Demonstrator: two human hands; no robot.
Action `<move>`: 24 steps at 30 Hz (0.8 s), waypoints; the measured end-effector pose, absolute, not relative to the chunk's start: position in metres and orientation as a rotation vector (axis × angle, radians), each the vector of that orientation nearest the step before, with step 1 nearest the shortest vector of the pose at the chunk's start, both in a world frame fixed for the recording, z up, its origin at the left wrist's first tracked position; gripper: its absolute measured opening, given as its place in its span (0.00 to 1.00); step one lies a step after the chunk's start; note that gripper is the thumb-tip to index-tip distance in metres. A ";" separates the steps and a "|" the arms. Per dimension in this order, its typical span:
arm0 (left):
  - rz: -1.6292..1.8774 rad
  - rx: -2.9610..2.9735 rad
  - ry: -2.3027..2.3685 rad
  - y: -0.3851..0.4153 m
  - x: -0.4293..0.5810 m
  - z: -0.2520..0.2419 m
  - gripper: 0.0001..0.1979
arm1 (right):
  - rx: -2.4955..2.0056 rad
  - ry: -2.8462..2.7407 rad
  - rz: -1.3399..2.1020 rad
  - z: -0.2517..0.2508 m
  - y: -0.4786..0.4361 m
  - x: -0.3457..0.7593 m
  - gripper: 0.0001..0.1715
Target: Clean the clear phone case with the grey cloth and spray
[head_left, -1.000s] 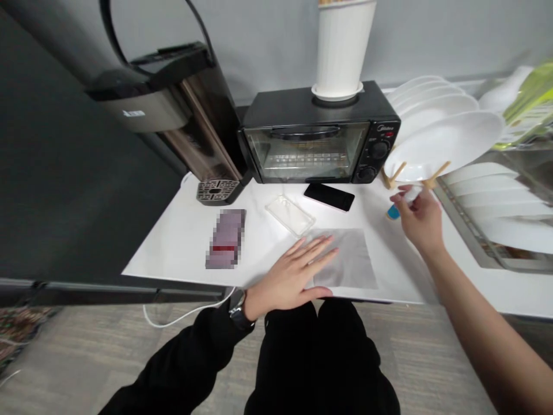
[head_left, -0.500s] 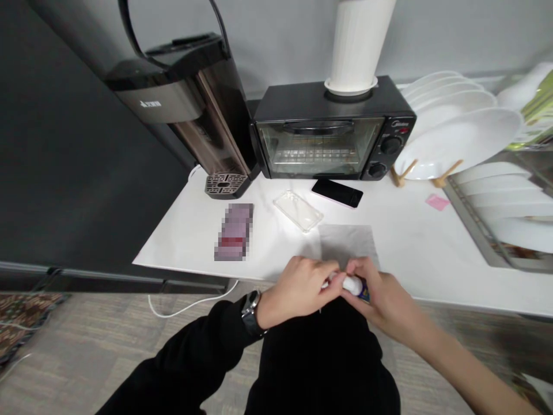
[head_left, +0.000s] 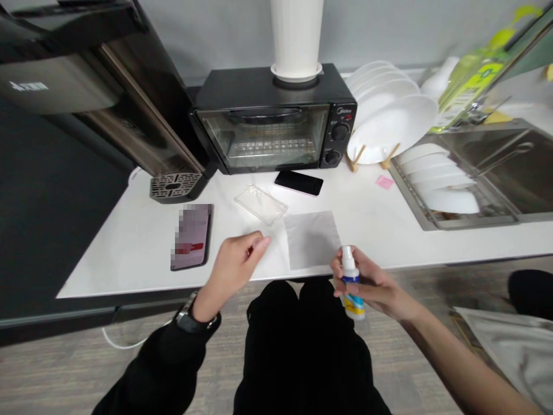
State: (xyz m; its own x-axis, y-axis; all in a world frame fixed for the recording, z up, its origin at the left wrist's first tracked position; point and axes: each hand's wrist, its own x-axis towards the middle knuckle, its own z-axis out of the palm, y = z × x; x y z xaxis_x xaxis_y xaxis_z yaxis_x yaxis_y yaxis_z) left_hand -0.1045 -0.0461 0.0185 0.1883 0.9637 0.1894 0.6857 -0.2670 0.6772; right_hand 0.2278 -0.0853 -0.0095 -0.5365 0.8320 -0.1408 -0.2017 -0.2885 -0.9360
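My right hand (head_left: 367, 282) is wrapped round a small spray bottle (head_left: 354, 302) with a white nozzle and a blue and yellow label. The bottle stands nearly upright, just off the counter's front edge. My left hand (head_left: 235, 262) hovers near the front edge with its fingers curled and its thumb against them; whatever it holds, if anything, is hidden. Between the hands a grey cloth (head_left: 313, 239) lies flat on the counter. Behind it are a clear phone case (head_left: 261, 204) and a phone with a dark screen (head_left: 299, 183). Another phone (head_left: 192, 236), partly blurred out, lies left of my left hand.
A black toaster oven (head_left: 272, 138) stands at the back with a white container (head_left: 297, 40) on top. At left is a water dispenser (head_left: 173, 187). White plates (head_left: 393, 127), a pink note (head_left: 384, 182) and a sink (head_left: 514, 167) with bowls (head_left: 436, 173) are at right.
My hands have come apart, the left moving left and the right keeping the spray bottle, now upright with its nozzle showing. The view has shifted right, uncovering the whole cloth and the sink.
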 end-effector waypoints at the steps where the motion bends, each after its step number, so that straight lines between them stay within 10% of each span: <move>1: 0.771 2.051 1.544 -0.045 -0.097 0.008 0.22 | -0.785 -1.167 1.932 -0.011 -0.086 0.223 0.26; 14: 0.882 1.873 1.583 -0.044 -0.085 -0.028 0.23 | -0.724 -1.019 1.820 -0.023 -0.083 0.208 0.33; 24: 0.874 1.943 1.552 -0.046 -0.085 -0.029 0.22 | -1.091 -2.540 0.443 -0.014 -0.004 0.229 0.22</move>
